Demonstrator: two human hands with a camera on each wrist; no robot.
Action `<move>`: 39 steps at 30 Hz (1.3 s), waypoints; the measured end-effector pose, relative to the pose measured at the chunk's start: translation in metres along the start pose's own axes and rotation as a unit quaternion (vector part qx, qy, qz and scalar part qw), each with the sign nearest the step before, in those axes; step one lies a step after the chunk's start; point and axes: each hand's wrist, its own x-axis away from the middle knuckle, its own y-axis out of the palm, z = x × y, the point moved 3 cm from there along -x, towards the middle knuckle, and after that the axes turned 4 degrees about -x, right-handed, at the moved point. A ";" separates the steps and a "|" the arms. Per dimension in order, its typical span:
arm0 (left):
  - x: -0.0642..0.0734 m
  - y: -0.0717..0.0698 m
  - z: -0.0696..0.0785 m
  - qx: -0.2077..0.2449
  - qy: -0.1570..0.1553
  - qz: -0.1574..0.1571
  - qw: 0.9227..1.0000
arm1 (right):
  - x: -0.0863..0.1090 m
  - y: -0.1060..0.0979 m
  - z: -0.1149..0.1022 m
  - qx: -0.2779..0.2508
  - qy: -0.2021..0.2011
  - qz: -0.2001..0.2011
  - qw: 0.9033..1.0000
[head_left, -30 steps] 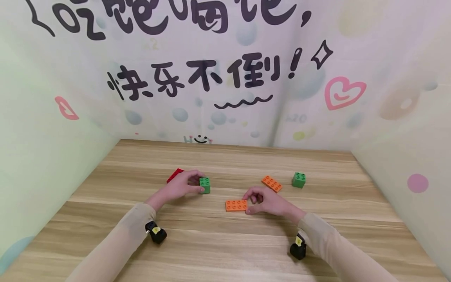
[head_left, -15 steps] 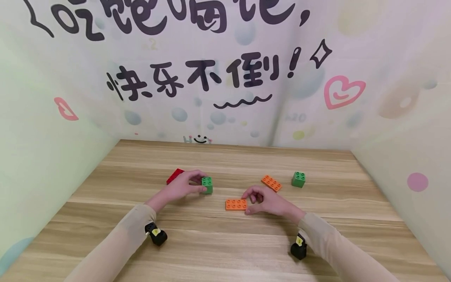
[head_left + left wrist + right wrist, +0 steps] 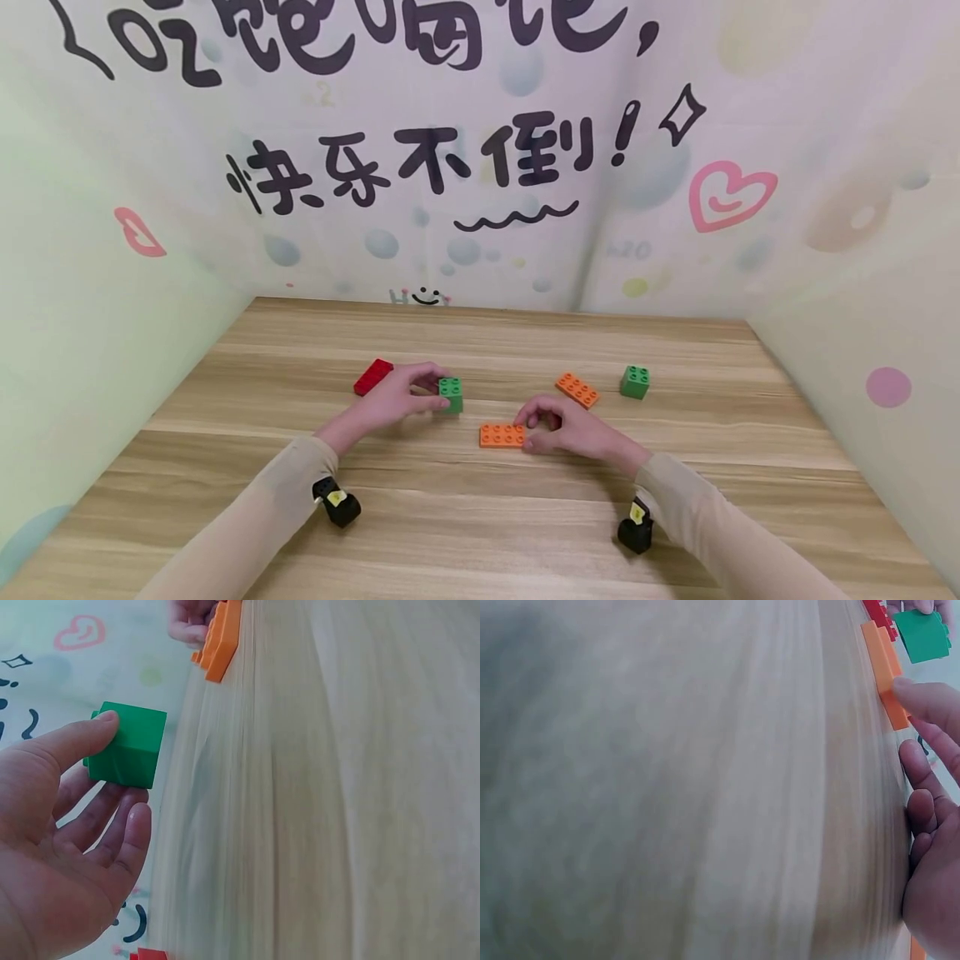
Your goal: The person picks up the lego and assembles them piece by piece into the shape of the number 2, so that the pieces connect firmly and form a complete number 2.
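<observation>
In the head view my left hand [image 3: 397,396] pinches a green 2x2 toy brick [image 3: 451,396] between thumb and fingers, studs up. Its plain side faces the left wrist view, where the brick [image 3: 131,746] is held off the wooden surface. My right hand [image 3: 572,429] has its thumb and index finger at the right end of an orange 2x4 brick [image 3: 498,436], which lies flat on the table. From the right wrist the thumb [image 3: 930,705] shows against the side of that orange brick [image 3: 883,671]. The green brick is behind and left of the orange one.
A red brick [image 3: 372,377], partly hidden, lies behind my left hand. A second orange brick [image 3: 577,389] lies behind my right hand, with another green brick [image 3: 635,382] farther right. A printed cloth backdrop [image 3: 510,250] rises at the table's [image 3: 480,533] far edge.
My left hand has carried the green brick to the right, nearer the orange brick, uncovering more of the red brick. The right hand and the orange brick have hardly moved.
</observation>
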 end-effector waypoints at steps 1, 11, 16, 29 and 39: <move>0.000 0.001 0.001 0.002 -0.001 0.000 1.000 | 0.000 0.000 0.000 -0.001 0.002 0.000 1.000; 0.000 0.008 0.011 -0.002 0.010 0.016 1.000 | 0.000 0.000 0.000 -0.002 0.006 0.002 1.000; -0.001 0.013 0.011 -0.007 -0.002 0.013 1.000 | 0.001 0.001 -0.004 -0.001 0.003 0.004 1.000; -0.001 0.022 0.019 0.024 0.004 0.003 1.000 | 0.000 0.002 -0.003 0.012 -0.001 0.014 1.000; -0.004 0.030 0.020 0.040 0.011 -0.012 0.999 | 0.000 0.003 -0.004 0.026 -0.010 0.017 0.999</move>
